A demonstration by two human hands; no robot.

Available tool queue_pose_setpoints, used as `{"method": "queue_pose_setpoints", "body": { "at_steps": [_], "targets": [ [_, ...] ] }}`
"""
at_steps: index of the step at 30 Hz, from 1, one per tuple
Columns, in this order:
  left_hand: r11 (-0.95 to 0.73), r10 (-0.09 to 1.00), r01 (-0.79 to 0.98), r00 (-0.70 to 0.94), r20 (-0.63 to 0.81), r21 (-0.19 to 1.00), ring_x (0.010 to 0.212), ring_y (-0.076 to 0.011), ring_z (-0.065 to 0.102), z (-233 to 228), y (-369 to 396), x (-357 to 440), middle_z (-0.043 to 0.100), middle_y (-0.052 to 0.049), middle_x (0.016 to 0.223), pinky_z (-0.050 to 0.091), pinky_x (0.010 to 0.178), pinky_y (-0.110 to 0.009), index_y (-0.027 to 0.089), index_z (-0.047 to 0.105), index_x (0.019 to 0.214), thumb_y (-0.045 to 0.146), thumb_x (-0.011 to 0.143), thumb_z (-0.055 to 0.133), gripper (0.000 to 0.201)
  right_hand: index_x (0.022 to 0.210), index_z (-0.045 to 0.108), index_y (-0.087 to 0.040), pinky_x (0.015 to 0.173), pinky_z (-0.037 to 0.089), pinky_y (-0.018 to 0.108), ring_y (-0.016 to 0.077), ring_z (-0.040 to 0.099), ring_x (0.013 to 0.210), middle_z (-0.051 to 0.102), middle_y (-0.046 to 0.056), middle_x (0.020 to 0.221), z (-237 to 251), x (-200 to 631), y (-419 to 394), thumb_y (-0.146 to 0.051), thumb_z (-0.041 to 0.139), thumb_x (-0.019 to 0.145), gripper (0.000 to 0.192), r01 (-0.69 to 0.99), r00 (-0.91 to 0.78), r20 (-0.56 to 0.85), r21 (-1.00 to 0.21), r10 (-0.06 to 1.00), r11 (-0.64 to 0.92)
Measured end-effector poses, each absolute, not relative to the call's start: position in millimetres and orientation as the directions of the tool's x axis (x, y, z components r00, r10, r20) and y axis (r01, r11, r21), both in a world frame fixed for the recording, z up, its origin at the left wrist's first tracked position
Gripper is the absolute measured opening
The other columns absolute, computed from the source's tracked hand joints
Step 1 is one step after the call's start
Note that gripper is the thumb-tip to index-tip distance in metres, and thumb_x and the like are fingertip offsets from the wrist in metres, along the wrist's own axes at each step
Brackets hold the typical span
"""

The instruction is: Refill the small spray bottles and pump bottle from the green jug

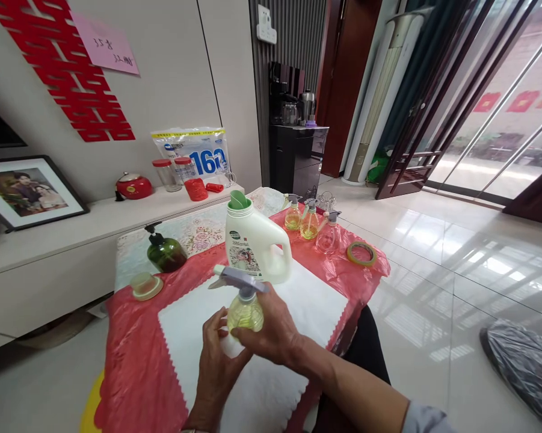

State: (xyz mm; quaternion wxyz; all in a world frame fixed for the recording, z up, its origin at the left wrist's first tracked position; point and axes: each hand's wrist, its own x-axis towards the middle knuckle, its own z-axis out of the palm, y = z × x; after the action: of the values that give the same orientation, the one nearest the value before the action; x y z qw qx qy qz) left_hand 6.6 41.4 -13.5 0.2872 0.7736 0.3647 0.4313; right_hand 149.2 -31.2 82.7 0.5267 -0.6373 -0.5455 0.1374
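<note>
A small round spray bottle [245, 311] with yellow liquid and a grey trigger head stands over the white cloth [307, 307]. My right hand [275, 328] wraps around its right side. My left hand [216, 355] touches its lower left side with the fingertips. Behind it stands a white detergent jug [255, 243] with a green funnel in its open neck. Further back, three more small spray bottles [310, 225] stand together; two hold yellow liquid, one looks empty.
A red plastic sheet [135, 355] covers the small table. On it sit a dark green pump bottle [165, 252], a beige cap [147, 285] and a tape roll [361, 253]. A low white cabinet [49, 252] runs along the wall at left. Glossy tiled floor lies to the right.
</note>
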Motion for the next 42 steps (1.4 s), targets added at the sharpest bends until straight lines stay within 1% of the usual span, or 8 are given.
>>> {"method": "queue_pose_setpoints", "body": {
  "at_steps": [2,8,11,15,23,31,38,42],
  "targets": [
    [-0.600,0.782,0.309,0.420,0.460,0.738,0.103,-0.0299,0.066,-14.4,41.5,6.9,0.055,-0.016,0.130,0.060,0.082,-0.049,0.020,0.042,0.138,0.061,0.076,0.073,0.080,0.125,0.055,-0.022,0.095,0.050,0.035,0.0187,0.055,0.104,0.055,0.005,0.116,91.0,169.2,-43.5,-0.025,0.074,0.069,0.059,0.558,0.398,0.421,-0.817,0.815,0.149],
    [-0.634,0.755,0.353,0.475,0.452,0.688,0.093,-0.0244,0.068,-16.1,43.6,3.5,0.058,-0.011,0.124,0.063,0.083,-0.046,0.023,0.053,0.129,0.048,0.088,0.064,0.049,0.127,0.053,-0.014,0.092,0.053,0.036,0.0193,0.056,0.109,0.055,0.010,0.122,104.1,246.5,-82.3,-0.040,0.072,0.083,0.055,0.597,0.455,0.437,-0.796,0.776,0.099],
    [-0.655,0.737,0.352,0.493,0.462,0.669,0.090,-0.0227,0.070,-14.6,45.8,1.6,0.061,-0.010,0.121,0.064,0.082,-0.043,0.023,0.056,0.126,0.044,0.088,0.064,0.045,0.126,0.053,-0.012,0.092,0.053,0.037,0.0183,0.057,0.104,0.056,0.010,0.117,97.0,289.5,-95.6,-0.048,0.072,0.088,0.055,0.635,0.496,0.448,-0.771,0.744,0.040],
    [-0.685,0.708,0.324,0.509,0.490,0.653,0.087,-0.0211,0.071,-12.4,47.9,0.8,0.064,-0.009,0.117,0.065,0.080,-0.040,0.023,0.060,0.123,0.041,0.089,0.062,0.039,0.122,0.055,-0.011,0.090,0.053,0.035,0.0163,0.057,0.100,0.056,0.009,0.113,82.1,343.8,-106.0,-0.048,0.062,0.097,0.045,0.671,0.534,0.445,-0.741,0.719,-0.040],
    [-0.688,0.704,0.335,0.525,0.478,0.644,0.088,-0.0205,0.071,-14.1,48.0,-0.1,0.064,-0.009,0.115,0.065,0.080,-0.036,0.022,0.059,0.122,0.040,0.090,0.061,0.037,0.123,0.057,-0.011,0.094,0.052,0.037,0.0176,0.056,0.105,0.056,0.010,0.116,58.8,407.3,-116.0,-0.045,0.060,0.099,0.041,0.722,0.558,0.425,-0.672,0.712,-0.164],
    [-0.601,0.774,0.356,0.482,0.410,0.715,0.092,-0.0223,0.069,-12.1,41.3,2.4,0.064,-0.009,0.117,0.061,0.087,-0.040,0.023,0.059,0.122,0.045,0.093,0.055,0.036,0.129,0.055,-0.012,0.096,0.052,0.039,0.0190,0.056,0.109,0.054,0.011,0.122,54.4,436.1,-117.2,-0.044,0.059,0.100,0.043,0.740,0.501,0.328,-0.643,0.801,-0.200],
    [-0.579,0.786,0.359,0.483,0.385,0.732,0.093,-0.0239,0.069,-13.2,43.5,0.8,0.065,-0.009,0.115,0.062,0.085,-0.042,0.024,0.060,0.120,0.050,0.091,0.056,0.038,0.131,0.054,-0.012,0.092,0.055,0.037,0.0186,0.057,0.108,0.054,0.011,0.122,73.1,443.2,-128.9,-0.040,0.061,0.099,0.043,0.737,0.407,0.159,-0.639,0.900,-0.220],
    [-0.554,0.801,0.353,0.473,0.367,0.754,0.093,-0.0242,0.069,-9.5,40.0,2.4,0.065,-0.008,0.115,0.061,0.085,-0.042,0.025,0.061,0.118,0.051,0.091,0.056,0.038,0.138,0.051,-0.013,0.099,0.052,0.041,0.0211,0.054,0.116,0.050,0.012,0.131,82.5,453.0,-143.7,-0.039,0.060,0.100,0.046,0.721,0.516,0.107,-0.590,0.850,-0.363]
  ]
}}
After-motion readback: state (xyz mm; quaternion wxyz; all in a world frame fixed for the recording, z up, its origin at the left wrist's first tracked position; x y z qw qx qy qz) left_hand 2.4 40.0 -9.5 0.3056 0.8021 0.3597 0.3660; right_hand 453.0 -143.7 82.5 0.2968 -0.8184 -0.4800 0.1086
